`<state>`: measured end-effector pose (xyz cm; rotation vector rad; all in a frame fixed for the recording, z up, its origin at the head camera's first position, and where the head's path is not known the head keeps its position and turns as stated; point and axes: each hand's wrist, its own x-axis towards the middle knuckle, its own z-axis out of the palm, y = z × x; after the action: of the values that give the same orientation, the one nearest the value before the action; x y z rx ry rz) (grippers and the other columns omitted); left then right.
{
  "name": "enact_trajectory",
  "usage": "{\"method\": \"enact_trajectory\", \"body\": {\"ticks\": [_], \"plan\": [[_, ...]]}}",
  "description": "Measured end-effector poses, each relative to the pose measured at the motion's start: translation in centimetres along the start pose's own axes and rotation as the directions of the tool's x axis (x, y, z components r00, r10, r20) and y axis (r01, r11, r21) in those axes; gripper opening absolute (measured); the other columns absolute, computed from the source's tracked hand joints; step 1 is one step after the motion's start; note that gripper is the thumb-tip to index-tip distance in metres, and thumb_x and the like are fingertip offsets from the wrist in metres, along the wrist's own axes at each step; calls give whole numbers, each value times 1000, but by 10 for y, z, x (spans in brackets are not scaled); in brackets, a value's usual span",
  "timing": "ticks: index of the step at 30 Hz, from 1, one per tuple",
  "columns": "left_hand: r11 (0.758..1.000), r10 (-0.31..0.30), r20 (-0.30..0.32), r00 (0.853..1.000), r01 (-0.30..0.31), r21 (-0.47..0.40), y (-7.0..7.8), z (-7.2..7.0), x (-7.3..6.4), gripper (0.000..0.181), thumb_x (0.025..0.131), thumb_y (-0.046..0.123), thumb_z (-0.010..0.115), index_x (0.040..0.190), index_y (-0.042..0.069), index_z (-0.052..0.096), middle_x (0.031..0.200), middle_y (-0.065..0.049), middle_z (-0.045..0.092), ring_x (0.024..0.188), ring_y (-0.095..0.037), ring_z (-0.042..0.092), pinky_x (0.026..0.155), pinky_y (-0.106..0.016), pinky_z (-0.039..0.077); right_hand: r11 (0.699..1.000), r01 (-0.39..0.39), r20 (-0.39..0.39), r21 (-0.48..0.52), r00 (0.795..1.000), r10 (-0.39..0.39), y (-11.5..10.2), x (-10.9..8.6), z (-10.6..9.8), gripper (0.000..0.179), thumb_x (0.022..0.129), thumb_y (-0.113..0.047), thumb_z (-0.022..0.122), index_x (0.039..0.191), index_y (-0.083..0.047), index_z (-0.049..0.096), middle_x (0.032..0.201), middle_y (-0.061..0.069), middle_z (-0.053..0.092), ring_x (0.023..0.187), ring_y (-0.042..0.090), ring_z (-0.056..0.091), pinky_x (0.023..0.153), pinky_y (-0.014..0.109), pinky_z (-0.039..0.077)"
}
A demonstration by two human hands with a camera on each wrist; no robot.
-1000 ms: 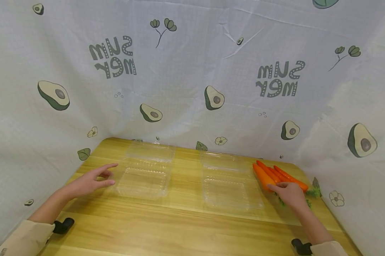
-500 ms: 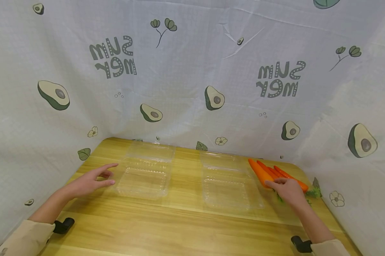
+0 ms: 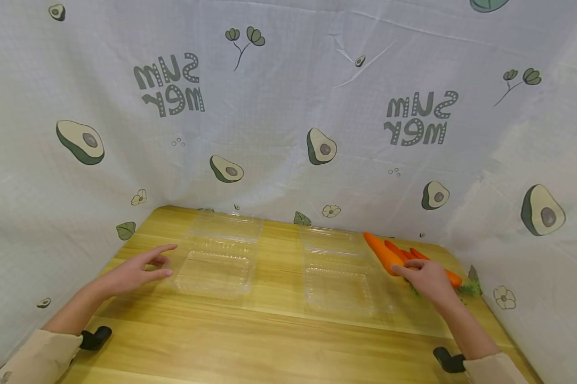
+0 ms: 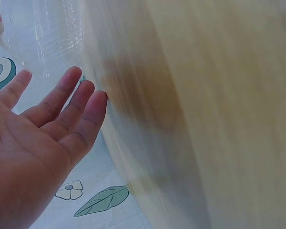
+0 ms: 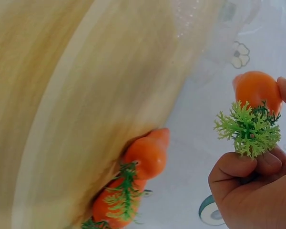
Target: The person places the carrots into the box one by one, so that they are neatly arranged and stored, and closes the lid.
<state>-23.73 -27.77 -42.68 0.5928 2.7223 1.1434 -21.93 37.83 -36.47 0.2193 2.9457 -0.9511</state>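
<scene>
My right hand (image 3: 430, 282) pinches an orange carrot (image 3: 382, 253) near its leafy end, the tip pointing up and left. In the right wrist view, the carrot's round top (image 5: 260, 90) and green frond (image 5: 248, 129) show, with the thumb and fingers around it. Several more carrots (image 3: 454, 278) lie in a bunch behind and right of that hand. A clear plastic clamshell box (image 3: 338, 288) stands open just left of the held carrot. My left hand (image 3: 135, 274), fingers loosely spread and holding nothing, hovers beside a second clear clamshell box (image 3: 214, 266), also with its lid back.
Both boxes sit on a wooden table (image 3: 269, 346). A white cloth (image 3: 269, 106) printed with avocados, flowers and lettering hangs around its back and sides. Green carrot leaves (image 3: 471, 289) reach toward the table's right edge.
The right hand has raised the carrot slightly off the bunch and shifted it up and left, toward the right box. The left hand has stayed in place.
</scene>
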Motion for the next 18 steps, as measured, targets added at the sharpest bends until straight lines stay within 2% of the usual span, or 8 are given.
{"method": "enact_trajectory", "body": {"ticks": [4,8,11,15,18], "plan": [[1000,2,1,1000,-2,0,0,-1,0,67,102,30,61,157,6,31,136,-27,56,126,-43,53,96,-60,46,999,30,-6,-16,1000,-30,-6,2,0,84,93,-60,62,135,12,54,140,36,49,108,40,55,83,44,51],[1000,3,4,1000,-3,0,0,-1,0,67,102,29,61,157,6,31,136,-26,56,126,-43,52,95,-60,46,997,68,-12,-20,998,-68,-12,4,1,81,94,-57,63,135,13,54,137,36,51,97,31,55,70,33,46],[1000,4,4,1000,-4,-2,0,-1,0,67,102,29,61,157,7,30,136,-26,56,126,-43,52,95,-60,46,996,87,-8,-1,996,-87,-18,5,2,80,94,-55,64,135,13,54,134,35,53,94,29,55,67,32,45],[1000,2,6,1000,-2,-4,0,-1,0,67,102,29,61,157,7,30,136,-26,56,126,-43,52,95,-60,46,995,94,-6,17,996,-93,-25,6,5,76,93,-54,66,131,11,59,120,29,59,81,25,51,60,30,42],[1000,-1,8,1000,1,-3,0,-1,0,67,102,30,61,157,7,30,136,-26,56,126,-43,52,95,-60,46,995,97,1,32,995,-97,-31,6,6,76,92,-54,68,131,10,59,118,27,61,75,22,47,56,30,38]]}}
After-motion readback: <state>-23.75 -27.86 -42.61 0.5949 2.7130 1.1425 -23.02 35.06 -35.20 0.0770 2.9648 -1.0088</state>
